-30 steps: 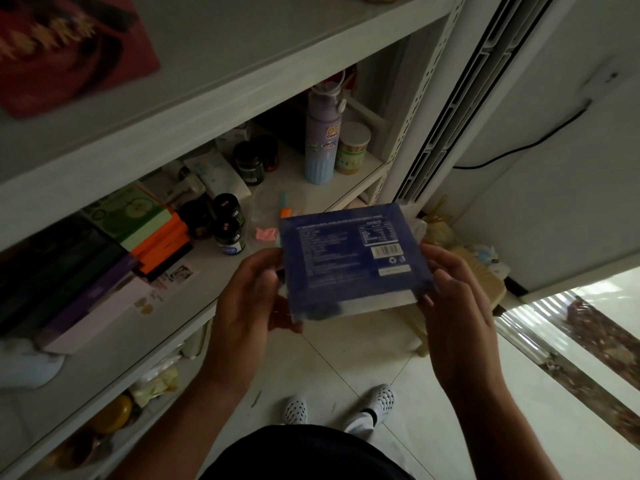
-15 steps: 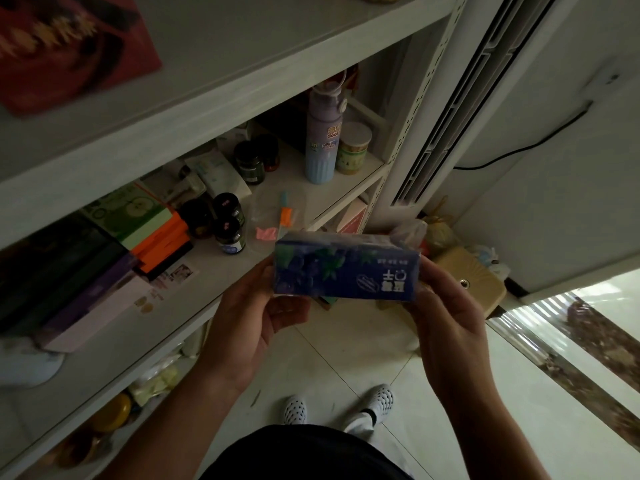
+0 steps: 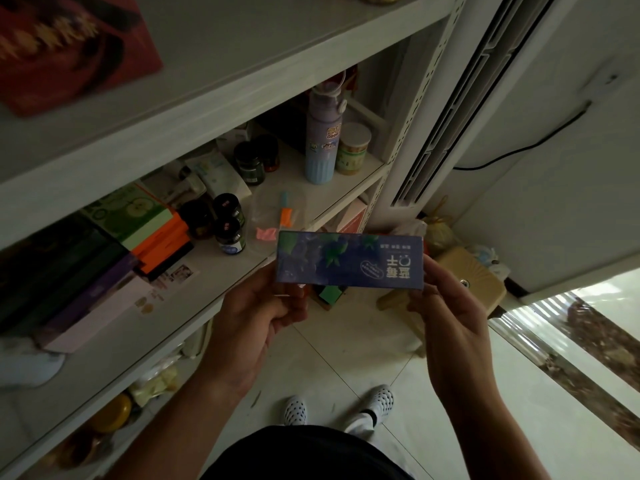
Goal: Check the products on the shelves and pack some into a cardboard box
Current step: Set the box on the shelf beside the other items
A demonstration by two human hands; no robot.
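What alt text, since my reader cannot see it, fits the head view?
A person's left hand and right hand hold a blue box by its ends, its print upside down, before a white shelf bearing dark jars, a lilac bottle and flat boxes.

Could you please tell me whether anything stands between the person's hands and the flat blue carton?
Nothing visible does: the left hand and right hand grip the flat blue cardboard carton by its two ends.
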